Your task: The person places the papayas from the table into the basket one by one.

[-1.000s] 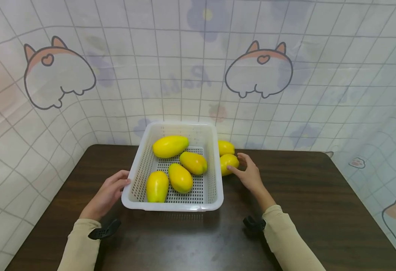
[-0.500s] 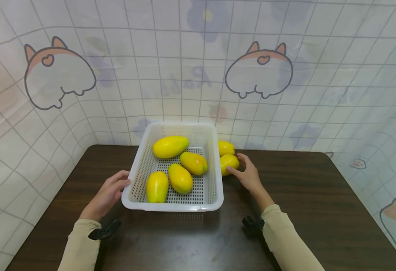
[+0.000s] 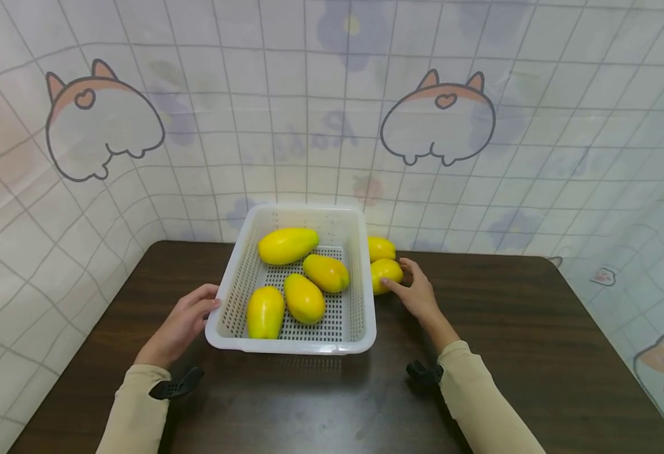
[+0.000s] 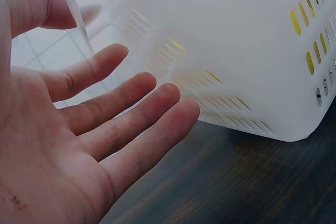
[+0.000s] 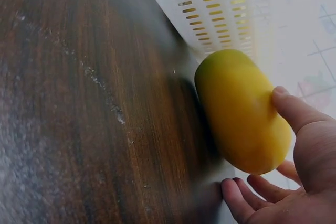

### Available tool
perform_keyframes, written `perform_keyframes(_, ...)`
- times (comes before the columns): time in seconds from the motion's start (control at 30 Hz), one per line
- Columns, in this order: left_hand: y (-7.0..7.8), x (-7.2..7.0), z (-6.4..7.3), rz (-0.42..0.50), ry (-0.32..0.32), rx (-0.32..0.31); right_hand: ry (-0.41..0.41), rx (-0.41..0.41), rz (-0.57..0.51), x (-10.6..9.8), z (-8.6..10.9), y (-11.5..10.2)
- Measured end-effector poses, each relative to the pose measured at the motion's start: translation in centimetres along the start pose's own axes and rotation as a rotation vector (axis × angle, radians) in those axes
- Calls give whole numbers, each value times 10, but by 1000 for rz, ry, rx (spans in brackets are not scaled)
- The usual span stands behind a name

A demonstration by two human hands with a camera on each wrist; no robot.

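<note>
A white slotted plastic basket (image 3: 290,345) stands on the dark table, holding several yellow papayas (image 3: 265,313). At its left side is my left hand (image 3: 180,325). In the left wrist view the thumb (image 4: 52,6) lies over the basket rim, while the other fingers reach out straight beside the wall; whether they touch it I cannot tell. My right hand (image 3: 419,293) holds a yellow papaya (image 5: 241,111) with a greenish end, just right of the basket. Its thumb presses one side and the fingers bend around the far end, partly hidden.
Another papaya (image 3: 381,248) lies behind the held one, against the basket's right side. A wooden-patterned table (image 3: 513,340) extends to both sides. Behind it hangs a white grid-patterned cloth (image 3: 286,170) with cartoon animals.
The view has shifted very slightly. My right thumb has settled on the papaya's near side; the basket, fruit and left hand look unmoved.
</note>
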State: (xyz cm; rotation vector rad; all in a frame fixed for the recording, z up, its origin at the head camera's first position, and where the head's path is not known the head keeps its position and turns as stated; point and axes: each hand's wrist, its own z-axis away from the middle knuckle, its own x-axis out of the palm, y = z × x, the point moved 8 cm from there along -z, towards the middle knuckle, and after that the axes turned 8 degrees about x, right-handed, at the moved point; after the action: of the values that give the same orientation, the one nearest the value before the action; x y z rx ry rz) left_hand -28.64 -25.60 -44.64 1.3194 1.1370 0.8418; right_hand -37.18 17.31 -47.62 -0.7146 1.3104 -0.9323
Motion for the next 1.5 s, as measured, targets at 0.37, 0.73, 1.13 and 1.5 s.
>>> perform_keyframes(0.37, -1, 0, 0, 3, 3, -7, -15, -10, 26, 2, 0, -5)
perform_keyframes(0.73, 0, 1, -1, -8, -3, 7, 2, -1, 15, -1, 2, -2)
perform_keyframes(1.13, 1, 2, -2, -21, -2, 4, 25, -6, 1, -6, 6, -2)
perform_keyframes(1.5, 2, 1, -1, -29, 8, -4, 38, -31, -6, -9, 9, -7)
